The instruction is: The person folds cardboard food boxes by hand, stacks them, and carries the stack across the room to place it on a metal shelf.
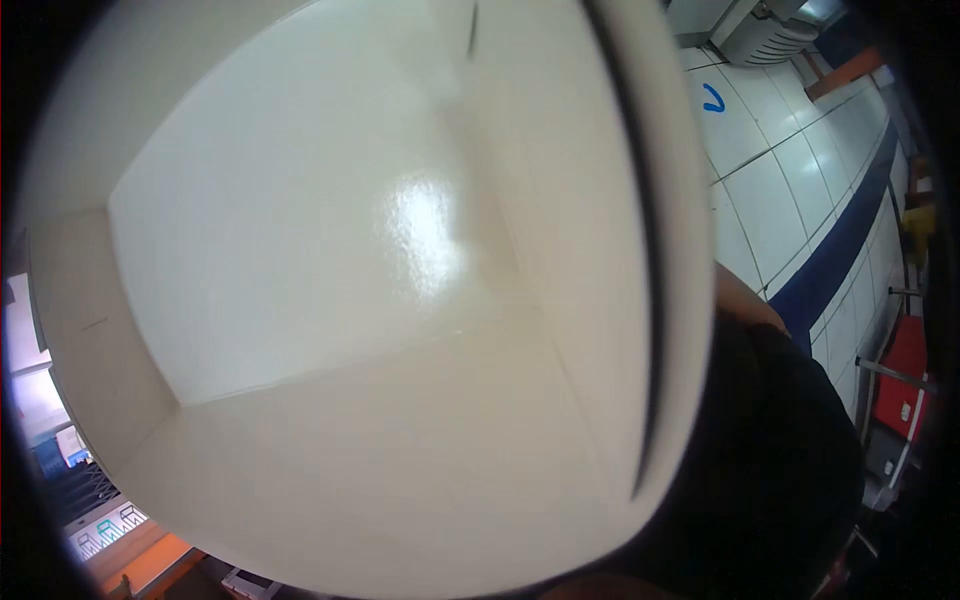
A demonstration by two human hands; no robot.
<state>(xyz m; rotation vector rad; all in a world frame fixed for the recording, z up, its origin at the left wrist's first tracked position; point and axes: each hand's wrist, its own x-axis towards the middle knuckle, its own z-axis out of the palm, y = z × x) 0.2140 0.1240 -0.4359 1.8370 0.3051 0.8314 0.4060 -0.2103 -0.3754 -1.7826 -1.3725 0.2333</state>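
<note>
An open white cardboard box (330,250) fills almost the whole head view, held very close to the camera with its empty inside facing me. Its glossy bottom panel reflects a light spot. A dark slit runs along the box's right wall (650,300). Neither of my hands shows; the box hides them. A dark sleeve or garment (780,460) lies at the lower right, with a bit of skin (745,300) at its top edge, and I cannot tell whose arm it is.
White floor tiles (770,170) with a blue stripe (840,250) show at the right. A red object (905,390) stands near the right edge. Orange shelving (150,560) and a blue item (60,460) show at the lower left.
</note>
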